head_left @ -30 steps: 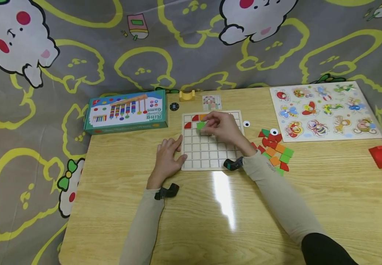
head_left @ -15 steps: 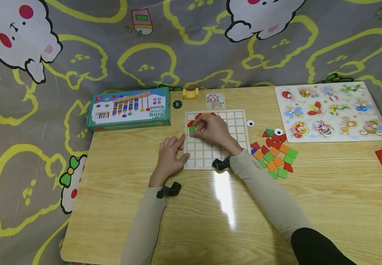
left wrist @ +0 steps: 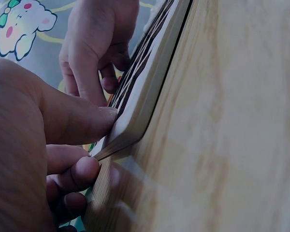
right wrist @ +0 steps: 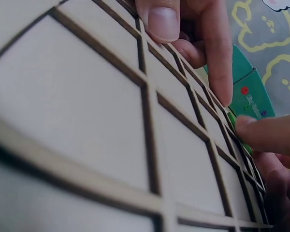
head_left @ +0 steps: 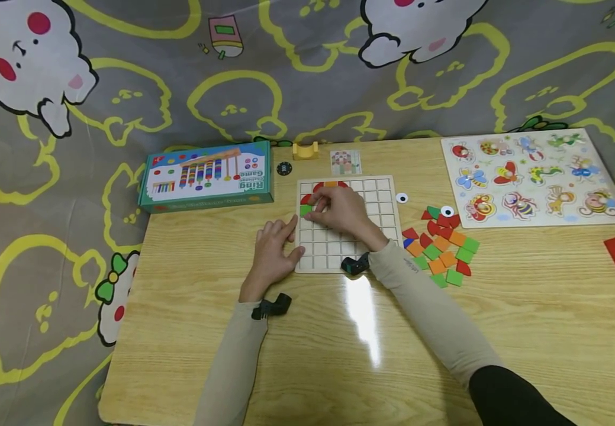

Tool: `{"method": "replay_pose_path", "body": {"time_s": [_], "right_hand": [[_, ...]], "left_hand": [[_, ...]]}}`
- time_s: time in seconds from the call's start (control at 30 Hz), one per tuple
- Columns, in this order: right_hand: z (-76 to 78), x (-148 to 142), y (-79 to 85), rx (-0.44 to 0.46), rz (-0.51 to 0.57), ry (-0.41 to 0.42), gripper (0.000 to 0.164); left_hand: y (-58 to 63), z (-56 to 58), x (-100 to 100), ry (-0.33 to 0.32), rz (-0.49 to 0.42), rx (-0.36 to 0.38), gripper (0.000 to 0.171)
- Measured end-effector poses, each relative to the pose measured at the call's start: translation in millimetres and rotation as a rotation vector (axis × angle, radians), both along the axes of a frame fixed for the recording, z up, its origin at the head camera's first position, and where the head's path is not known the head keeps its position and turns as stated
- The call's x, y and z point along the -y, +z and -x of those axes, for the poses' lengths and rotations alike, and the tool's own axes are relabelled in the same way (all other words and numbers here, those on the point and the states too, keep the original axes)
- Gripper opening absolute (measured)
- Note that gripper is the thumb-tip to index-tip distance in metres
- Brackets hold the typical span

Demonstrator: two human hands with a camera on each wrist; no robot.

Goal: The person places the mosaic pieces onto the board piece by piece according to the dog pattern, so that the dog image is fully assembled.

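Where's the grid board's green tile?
Head view: the green tile sits on the grid board, left column, below a red piece, by the right hand.

The box (head_left: 206, 176) reads "Ring Challenge Game", apparently.

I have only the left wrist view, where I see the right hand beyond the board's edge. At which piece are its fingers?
Observer: The fingers of the right hand are at a green square in the leftmost column of the board.
Operator: Thank you. Are some loose pieces lying outside the board?
Observer: Yes, loose pieces, mostly red, orange and green, lie to its right.
Operator: And is any card near it?
Observer: Yes, a small patterned card lies beyond the far edge.
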State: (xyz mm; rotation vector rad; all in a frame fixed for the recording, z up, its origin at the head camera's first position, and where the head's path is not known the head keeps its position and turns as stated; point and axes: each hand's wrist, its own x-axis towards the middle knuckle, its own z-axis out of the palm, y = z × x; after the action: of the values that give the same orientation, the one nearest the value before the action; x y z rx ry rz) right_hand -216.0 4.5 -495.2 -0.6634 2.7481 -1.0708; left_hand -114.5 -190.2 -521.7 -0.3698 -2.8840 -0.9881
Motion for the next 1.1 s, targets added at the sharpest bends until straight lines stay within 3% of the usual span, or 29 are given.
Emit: {"method": "replay_pose_path", "body": {"time_s": [0.33, 0.57, 0.77, 1.1], "right_hand": [[-0.5, -3, -0.6, 0.003, 0.004, -0.006, 0.023], [-5.1, -22, 6.4, 0.008, 0.167, 0.068, 0.026], [-9.0, -67, 20.5, -0.042, 0.185, 0.065, 0.020], [-29.5, -162, 33.4, 0.022, -0.029, 0.025, 0.017]], "left_hand": [[0.2, 0.6, -2, -0.010, -0.015, -0.020, 0.069], [0.0, -2.4, -3, 0.003, -0.023, -0.009, 0.068], [0.3, -3.0, -2, 0.006, -0.029, 0.000, 0.068], [-1.9, -3.2, -3, 0.002, -0.028, -0.017, 0.067]]}}
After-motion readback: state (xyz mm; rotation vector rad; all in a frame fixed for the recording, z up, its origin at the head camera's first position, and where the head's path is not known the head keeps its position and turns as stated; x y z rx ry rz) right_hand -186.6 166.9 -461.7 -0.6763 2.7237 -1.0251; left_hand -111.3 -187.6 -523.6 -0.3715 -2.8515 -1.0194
